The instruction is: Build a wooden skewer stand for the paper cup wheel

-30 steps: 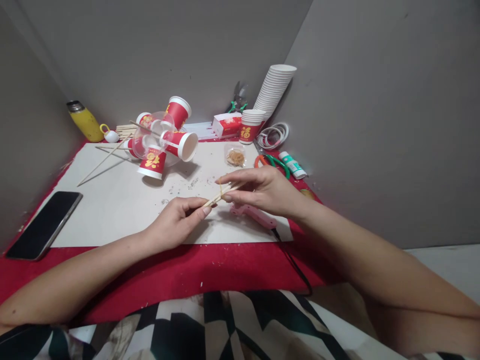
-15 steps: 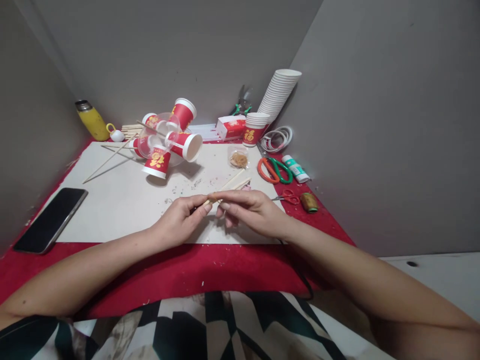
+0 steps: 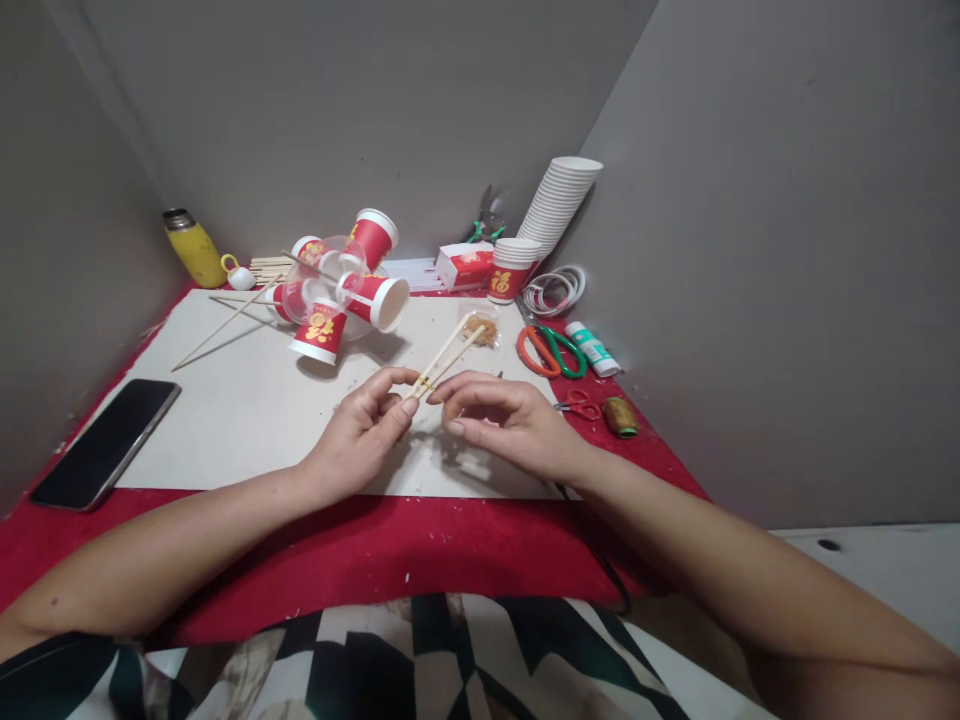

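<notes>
My left hand [image 3: 367, 420] pinches a pair of pale wooden chopsticks [image 3: 442, 358] between thumb and fingers near their close end. A thin yellow rubber band [image 3: 424, 382] wraps round them there, and their far ends spread apart in a narrow V. Just to the right, my right hand [image 3: 506, 420] has its fingers loosely bent, thumb and forefinger apart, with the fingertips close to the banded spot. I see nothing held in it. Beyond the chopstick tips lies a small clear bag of rubber bands [image 3: 486, 328] on the white board [image 3: 247, 430].
Red paper cups fixed round a clear plastic piece [image 3: 322, 335], with sticks, stand back left. A phone [image 3: 109, 440] lies left; a yellow bottle [image 3: 193, 250] leans behind. Rightward are stacked cups [image 3: 559, 205], orange-and-green-handled scissors [image 3: 551, 350], small red scissors [image 3: 581, 404] and a thread spool [image 3: 620, 416].
My right hand has drawn back from the chopsticks and its fingers have parted. The chopsticks now point more upward, with the band showing. The whole view has shifted slightly.
</notes>
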Demonstrator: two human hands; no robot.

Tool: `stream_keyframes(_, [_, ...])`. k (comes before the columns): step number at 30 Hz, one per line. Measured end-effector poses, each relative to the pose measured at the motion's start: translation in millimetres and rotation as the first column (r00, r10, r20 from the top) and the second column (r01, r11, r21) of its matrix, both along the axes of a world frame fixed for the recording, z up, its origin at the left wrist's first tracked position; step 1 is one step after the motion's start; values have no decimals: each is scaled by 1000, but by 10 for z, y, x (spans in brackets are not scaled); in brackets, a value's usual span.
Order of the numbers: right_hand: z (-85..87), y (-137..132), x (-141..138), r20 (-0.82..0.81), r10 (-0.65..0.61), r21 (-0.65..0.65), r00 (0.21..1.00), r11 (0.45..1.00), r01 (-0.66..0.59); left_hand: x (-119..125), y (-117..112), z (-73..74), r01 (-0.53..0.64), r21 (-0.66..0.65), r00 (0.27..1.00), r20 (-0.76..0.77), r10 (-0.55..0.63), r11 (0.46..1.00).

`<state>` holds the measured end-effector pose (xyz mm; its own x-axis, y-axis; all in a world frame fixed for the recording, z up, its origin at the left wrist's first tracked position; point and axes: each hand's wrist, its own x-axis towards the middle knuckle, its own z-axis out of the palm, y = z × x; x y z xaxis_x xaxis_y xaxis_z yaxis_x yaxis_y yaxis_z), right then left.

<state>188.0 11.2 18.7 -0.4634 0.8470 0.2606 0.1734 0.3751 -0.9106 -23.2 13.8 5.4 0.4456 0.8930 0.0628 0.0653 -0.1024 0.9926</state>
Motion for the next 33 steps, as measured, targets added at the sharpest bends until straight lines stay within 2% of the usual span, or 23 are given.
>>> stream_keyframes(1, [7,-1,0,5,2,25,1000,1000,-2,2,-1,-4,3,-5,1000,18,-3,1000])
stream_keyframes(3, [11,0,-7,-28,13,-9,1000,1000,-13,6,-2,-16,4,-5,999,40,-3,1000])
stream_keyframes(6, [-7,21,-38,-170,41,-240,985,967,-82,9,0,-43,-4,35,998,63,2,999])
stream_keyframes(8, [-18,43,-63,-344,16,-443,939,879,-177,13,-2,-58,-12,70,997,78,7,997])
stream_keyframes(10, [-7,59,-88,-536,-80,-581,841,757,-298,20,-8,-66,-27,93,996,88,19,995])
stream_keyframes(13, [53,59,-128,-694,-264,-657,670,613,-439,29,-23,-65,-44,120,994,108,32,992])
stream_keyframes(16, [138,34,-178,-706,-422,-698,569,549,-459,26,-32,-68,-59,173,994,103,41,983])
stream_keyframes(21, [255,-14,-258,-684,-562,-730,466,534,-426,0,-24,-83,-72,324,996,76,49,943])
stream_keyframes(28, [291,-66,-290,-706,-573,-709,416,574,-410,-13,16,-64,-98,447,995,51,84,889])
stream_keyframes(31, [291,-75,-278,-718,-569,-695,401,560,-450,-14,43,-81,-110,581,992,15,125,807])
stream_keyframes(33, [300,-79,-259,-729,-557,-683,398,555,-474,-25,70,-100,-107,682,988,-6,152,724])
